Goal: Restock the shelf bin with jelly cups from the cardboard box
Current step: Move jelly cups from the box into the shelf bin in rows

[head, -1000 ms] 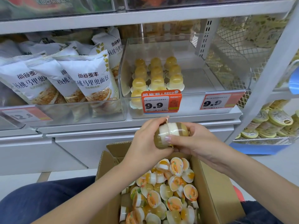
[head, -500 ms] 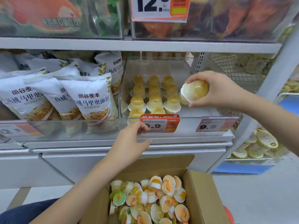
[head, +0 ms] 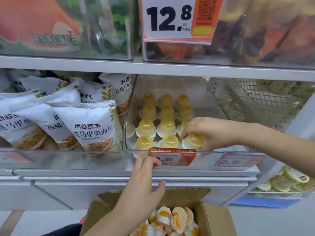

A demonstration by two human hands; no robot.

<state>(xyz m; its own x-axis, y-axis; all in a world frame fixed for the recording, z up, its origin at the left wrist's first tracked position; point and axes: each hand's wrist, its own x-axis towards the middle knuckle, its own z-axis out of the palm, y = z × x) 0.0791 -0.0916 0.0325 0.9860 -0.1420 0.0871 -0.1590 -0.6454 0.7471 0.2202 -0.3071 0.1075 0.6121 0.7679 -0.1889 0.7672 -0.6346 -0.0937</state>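
Note:
A clear shelf bin holds several yellow jelly cups standing upside down in three columns. My right hand reaches into the bin from the right and grips one jelly cup at the front right of the rows, low over the bin floor. My left hand hovers in front of the bin with relaxed fingers, its fingertips touching the orange 9.9 price tag, and holds nothing. Below, the open cardboard box contains several loose jelly cups.
White bread bags fill the bin on the left. A wire basket sits to the right of the jelly bin. A shelf above carries bins and a 12.8 price tag. More lidded cups lie on a lower right shelf.
My right hand has carried the jelly cup from above the bin's right side down into the front right of the rows. The left hand rose slightly to the price tag. The view moved closer.

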